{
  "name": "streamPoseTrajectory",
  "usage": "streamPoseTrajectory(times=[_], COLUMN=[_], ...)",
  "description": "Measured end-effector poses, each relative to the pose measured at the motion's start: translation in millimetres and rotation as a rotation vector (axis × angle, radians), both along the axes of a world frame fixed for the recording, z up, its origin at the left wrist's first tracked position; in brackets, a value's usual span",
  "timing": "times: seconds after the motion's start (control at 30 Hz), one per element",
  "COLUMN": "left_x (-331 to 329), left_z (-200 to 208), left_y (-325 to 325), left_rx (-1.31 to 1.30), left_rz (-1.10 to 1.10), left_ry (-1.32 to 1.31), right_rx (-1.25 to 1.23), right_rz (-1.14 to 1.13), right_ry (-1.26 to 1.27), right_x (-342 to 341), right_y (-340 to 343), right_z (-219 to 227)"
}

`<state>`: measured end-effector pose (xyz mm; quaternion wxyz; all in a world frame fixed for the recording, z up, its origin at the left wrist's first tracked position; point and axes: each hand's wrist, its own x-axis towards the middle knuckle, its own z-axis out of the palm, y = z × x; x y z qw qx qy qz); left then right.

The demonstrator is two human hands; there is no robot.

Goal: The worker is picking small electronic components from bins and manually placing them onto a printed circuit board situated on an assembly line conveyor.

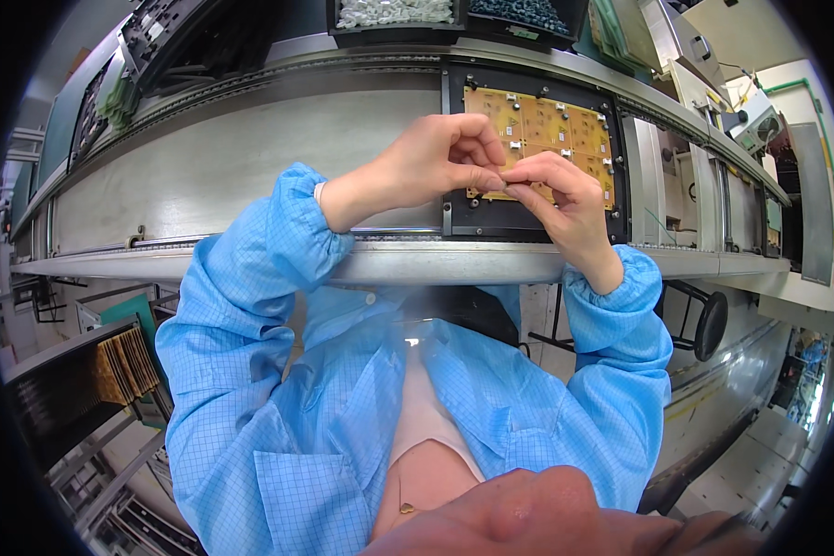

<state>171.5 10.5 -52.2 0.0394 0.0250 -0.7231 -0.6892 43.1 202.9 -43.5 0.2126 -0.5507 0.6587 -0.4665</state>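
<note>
My left hand (433, 163) and my right hand (565, 198) meet fingertip to fingertip above a yellow-brown circuit board panel (588, 138). Thumb and forefinger of each hand are pinched together. Whatever lies between the fingertips is too small to make out. Below them, the panel sits in a black carrier frame (623, 176) with small knobs along its edges. Several small white parts (565, 109) stand on the panel. My hands hide its lower left portion.
The frame rests on a conveyor with a metal bed (250, 153) and a near rail (435, 264). Beyond the far rail stand a black bin of white parts (394, 13) and a bin of dark blue parts (519, 15). A rack of boards (125, 364) stands at the lower left.
</note>
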Motion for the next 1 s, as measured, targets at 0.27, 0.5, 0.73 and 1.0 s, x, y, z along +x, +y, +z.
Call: streamPoseTrajectory(times=[0.27,0.5,0.73,1.0], left_x=[-7,-11,-12,-13], left_z=[-5,-13,-9,-11], left_y=[6,14,23,2], left_rx=[0.380,0.155,-0.398,-0.510], left_rz=[-0.076,-0.013,0.245,0.390], left_ry=[-0.076,0.032,0.322,0.397], right_rx=[-0.010,0.051,0.145,0.250], right_rz=[-0.088,-0.104,-0.140,-0.327], right_ry=[-0.425,-0.480,-0.381,0.124], right_x=[-2,-9,-23,-46], right_y=[5,8,5,2], right_z=[-7,-9,-5,-14])
